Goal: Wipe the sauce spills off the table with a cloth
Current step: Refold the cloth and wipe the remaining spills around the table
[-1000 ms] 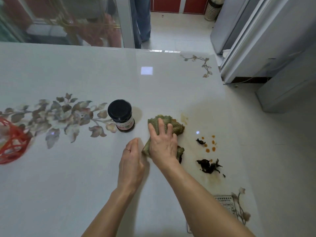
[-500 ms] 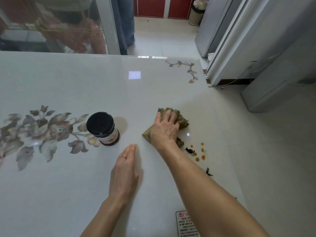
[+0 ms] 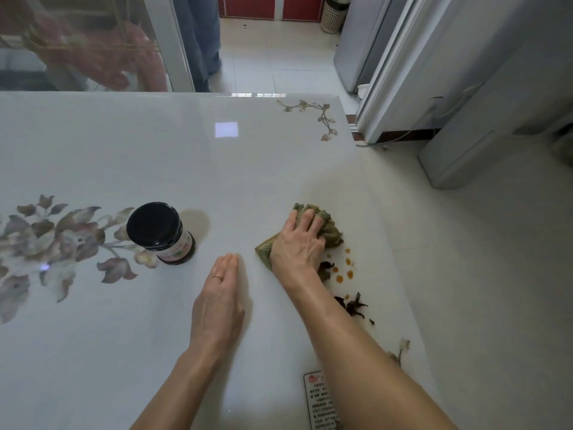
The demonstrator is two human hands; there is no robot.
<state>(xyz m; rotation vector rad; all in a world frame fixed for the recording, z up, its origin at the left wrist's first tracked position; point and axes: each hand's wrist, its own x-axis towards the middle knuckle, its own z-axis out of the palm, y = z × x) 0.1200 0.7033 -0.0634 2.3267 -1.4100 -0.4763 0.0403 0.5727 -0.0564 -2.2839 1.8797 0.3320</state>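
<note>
Since a second ago the cloth (image 3: 332,233) has slid from the jar (image 3: 159,232) to the edge of the spills (image 3: 344,274). The right hand (image 3: 297,245) presses on top of it. The left hand (image 3: 220,294) lies flat on the desk (image 3: 124,156), apart. Soft and light, the cloth likely bunches, so palm pressure over its middle suits best.

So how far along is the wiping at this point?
Barely begun: no wiped patch can be told. In hand: the right hand presses the green cloth on the table, just beside the spill. To do: orange sauce drops and dark scraps near the right edge. The left hand rests flat, idle.
</note>
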